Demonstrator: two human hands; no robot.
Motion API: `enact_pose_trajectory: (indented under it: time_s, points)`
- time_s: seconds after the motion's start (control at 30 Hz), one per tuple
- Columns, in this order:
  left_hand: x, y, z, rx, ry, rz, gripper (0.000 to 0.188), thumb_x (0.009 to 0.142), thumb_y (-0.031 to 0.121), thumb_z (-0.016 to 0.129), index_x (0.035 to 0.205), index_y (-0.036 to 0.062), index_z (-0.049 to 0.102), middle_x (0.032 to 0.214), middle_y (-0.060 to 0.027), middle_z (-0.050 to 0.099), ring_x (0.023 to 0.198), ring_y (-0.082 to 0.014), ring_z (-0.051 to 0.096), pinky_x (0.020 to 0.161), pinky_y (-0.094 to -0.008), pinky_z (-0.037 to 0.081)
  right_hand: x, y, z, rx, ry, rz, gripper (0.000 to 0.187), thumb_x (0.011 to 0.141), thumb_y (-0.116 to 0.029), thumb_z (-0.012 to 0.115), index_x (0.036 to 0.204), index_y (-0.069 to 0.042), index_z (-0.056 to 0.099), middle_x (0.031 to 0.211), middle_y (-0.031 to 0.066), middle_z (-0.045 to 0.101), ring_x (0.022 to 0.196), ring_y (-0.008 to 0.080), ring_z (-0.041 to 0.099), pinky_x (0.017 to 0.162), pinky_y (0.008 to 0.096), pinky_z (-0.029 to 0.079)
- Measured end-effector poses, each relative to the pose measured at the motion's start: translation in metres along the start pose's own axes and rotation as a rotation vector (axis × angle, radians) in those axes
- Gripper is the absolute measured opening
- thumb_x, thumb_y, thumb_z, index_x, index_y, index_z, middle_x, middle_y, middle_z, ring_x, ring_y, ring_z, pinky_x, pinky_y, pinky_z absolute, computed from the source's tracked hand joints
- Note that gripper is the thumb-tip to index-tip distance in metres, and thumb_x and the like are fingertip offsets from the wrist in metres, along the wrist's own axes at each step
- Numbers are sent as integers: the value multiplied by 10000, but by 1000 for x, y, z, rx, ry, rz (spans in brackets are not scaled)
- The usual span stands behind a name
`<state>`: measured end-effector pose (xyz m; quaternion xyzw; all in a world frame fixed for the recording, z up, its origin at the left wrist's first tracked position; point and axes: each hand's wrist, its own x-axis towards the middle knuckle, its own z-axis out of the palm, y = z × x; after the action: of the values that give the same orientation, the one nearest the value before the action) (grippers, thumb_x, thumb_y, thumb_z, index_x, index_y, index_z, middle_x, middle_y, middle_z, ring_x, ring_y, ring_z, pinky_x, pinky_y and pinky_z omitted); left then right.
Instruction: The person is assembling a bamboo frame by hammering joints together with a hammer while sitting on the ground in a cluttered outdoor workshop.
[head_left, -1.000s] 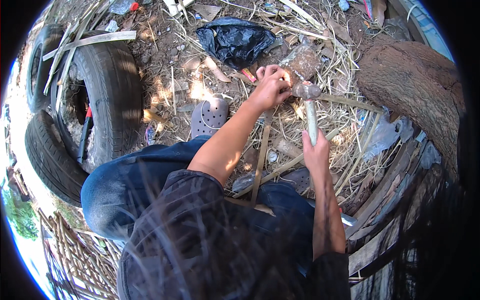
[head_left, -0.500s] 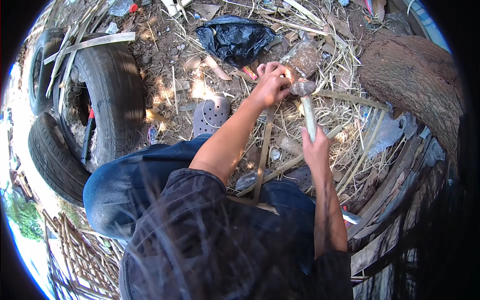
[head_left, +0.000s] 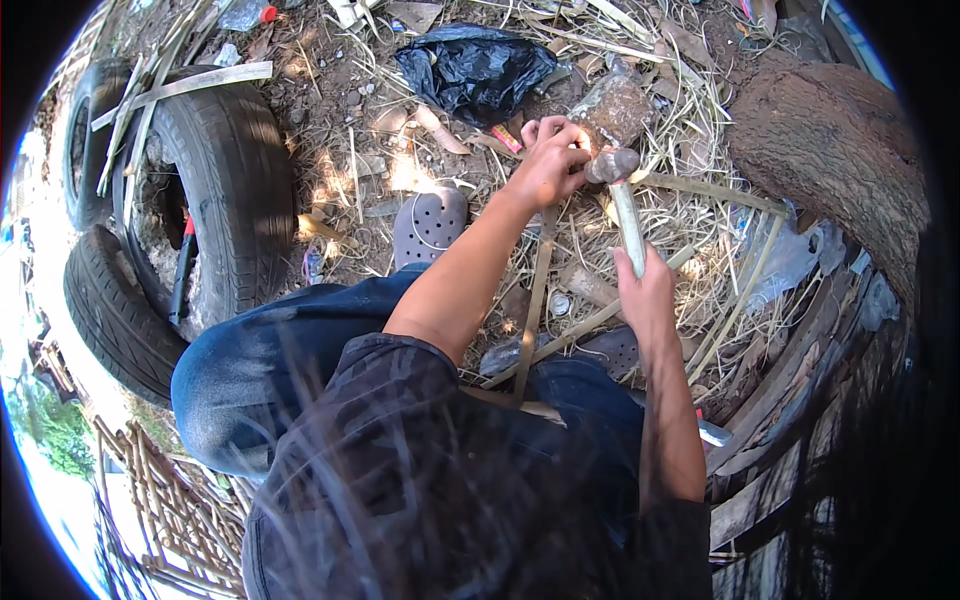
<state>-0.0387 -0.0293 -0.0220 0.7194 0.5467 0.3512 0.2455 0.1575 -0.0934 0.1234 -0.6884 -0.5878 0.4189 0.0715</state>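
Observation:
My right hand [head_left: 648, 283] is wrapped around the pale wooden handle of a hammer [head_left: 627, 222]. The hammer's dull, rounded head lies close beside the fingertips of my left hand [head_left: 556, 165]. Those fingers are bent and pinched together in front of a rough, brownish block [head_left: 612, 108]. Whatever is between them is hidden by the hand and the hammer head. Thin split-wood strips run around this spot: one strip [head_left: 715, 194] extends right from near the hammer head, and another [head_left: 537, 295] runs from below my left hand toward my lap.
Straw-like shavings cover the ground. A black plastic bag [head_left: 475, 75] lies beyond my left hand, and a thick log [head_left: 820, 165] is at right. Old tyres [head_left: 235, 185] stand at left, with a red-and-black tool [head_left: 182, 270] inside one. My grey clog [head_left: 430, 225] is below my left forearm.
The hammer and my right hand have shifted slightly forward, bringing the hammer head a little nearer the block. My left hand keeps its pinch in nearly the same place. The whole view has shifted slightly.

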Motion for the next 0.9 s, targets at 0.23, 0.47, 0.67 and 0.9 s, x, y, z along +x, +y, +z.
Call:
enact_pose_trajectory:
  time_s: [0.23,0.47,0.67,0.9]
  points:
    - [1,1,-4,-6,-26,-29,229,646,246,835,827,144,738,1093,-26,597,1209,-305,437,977,-531,244,4,-9,-15,-54,-56,82,271,918,-231,628,991,30,630,707,235,641,702,422,660,627,453,493]
    - [2,3,-4,0,24,8,233,602,226,850,777,135,725,1083,-4,599,1163,-290,461,948,-496,260,2,-18,-20,-61,-55,50,273,918,-219,623,1022,33,627,713,229,641,700,401,665,632,455,495]
    - [4,5,-4,-2,-18,-16,269,626,238,845,860,143,752,1099,-13,605,1211,-295,444,988,-527,238,-4,-6,-5,46,74,-75,266,920,-212,610,1019,35,619,716,250,635,722,445,653,624,465,493]
    - [2,4,-1,0,-19,-45,278,604,229,841,852,140,753,1107,-9,609,1220,-294,441,995,-528,232,-5,-6,-3,-35,50,-52,276,916,-224,617,1013,34,619,725,255,640,729,442,654,626,473,494]
